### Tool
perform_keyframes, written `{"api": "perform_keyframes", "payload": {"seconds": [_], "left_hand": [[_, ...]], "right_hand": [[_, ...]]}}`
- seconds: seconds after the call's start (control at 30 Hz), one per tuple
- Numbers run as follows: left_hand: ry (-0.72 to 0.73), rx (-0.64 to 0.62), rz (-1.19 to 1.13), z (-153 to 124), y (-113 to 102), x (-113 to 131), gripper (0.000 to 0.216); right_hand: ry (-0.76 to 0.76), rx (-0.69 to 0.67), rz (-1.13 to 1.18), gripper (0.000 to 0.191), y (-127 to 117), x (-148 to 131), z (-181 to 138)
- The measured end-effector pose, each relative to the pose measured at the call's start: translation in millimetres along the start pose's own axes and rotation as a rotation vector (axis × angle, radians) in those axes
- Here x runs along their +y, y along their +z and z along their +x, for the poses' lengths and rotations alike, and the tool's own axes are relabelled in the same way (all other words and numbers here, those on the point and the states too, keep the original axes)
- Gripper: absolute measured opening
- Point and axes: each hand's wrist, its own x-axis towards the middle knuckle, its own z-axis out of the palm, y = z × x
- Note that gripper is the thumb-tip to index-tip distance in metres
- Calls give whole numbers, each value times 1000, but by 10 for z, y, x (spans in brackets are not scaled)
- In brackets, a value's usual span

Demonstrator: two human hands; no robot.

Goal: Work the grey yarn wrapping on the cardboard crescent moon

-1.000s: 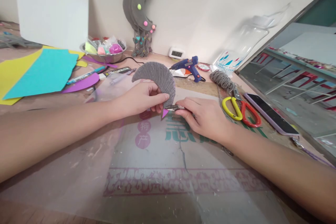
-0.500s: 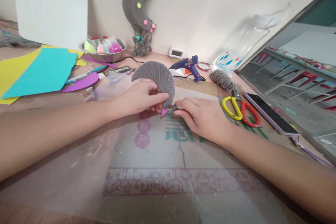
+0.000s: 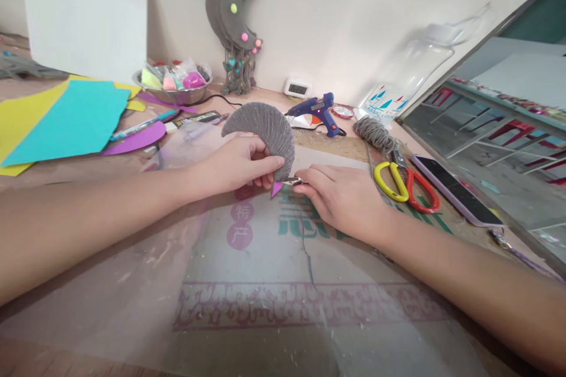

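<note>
My left hand (image 3: 252, 159) pinches a crescent moon (image 3: 265, 121) closely wrapped in grey cord, its thumb pressed on the face near the lower end. A bare purple tip (image 3: 276, 189) sticks out below the cord there. Closed fingers of my right hand (image 3: 336, 191) grip a small shiny metal tool (image 3: 292, 181). Its narrow end touches or nearly touches the crescent's lower end, just above the purple tip. Most of the tool is hidden by the fingers, so its exact kind is unclear.
A blue glue gun (image 3: 316, 111), a grey cord bundle (image 3: 375, 134), scissors (image 3: 391, 182) and a phone (image 3: 457, 188) lie behind and to the right. At left are coloured sheets (image 3: 75, 121) and a metal bowl (image 3: 177, 94). A finished moon hanging (image 3: 232, 12) is on the wall.
The metal tool in my right hand has turned slightly and shines more brightly. My hands and the crescent stay almost in place.
</note>
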Motion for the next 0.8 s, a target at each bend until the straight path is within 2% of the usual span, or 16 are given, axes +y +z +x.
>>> {"api": "perform_keyframes", "payload": {"seconds": [0.3,0.8], "left_hand": [[-3,29,13,-14,-15,25,37],[-24,21,44,-8,-4,31,37]], "right_hand": [[64,1,114,29,-25,13,-10],[62,-58,96,29,-4,-7,14]]}}
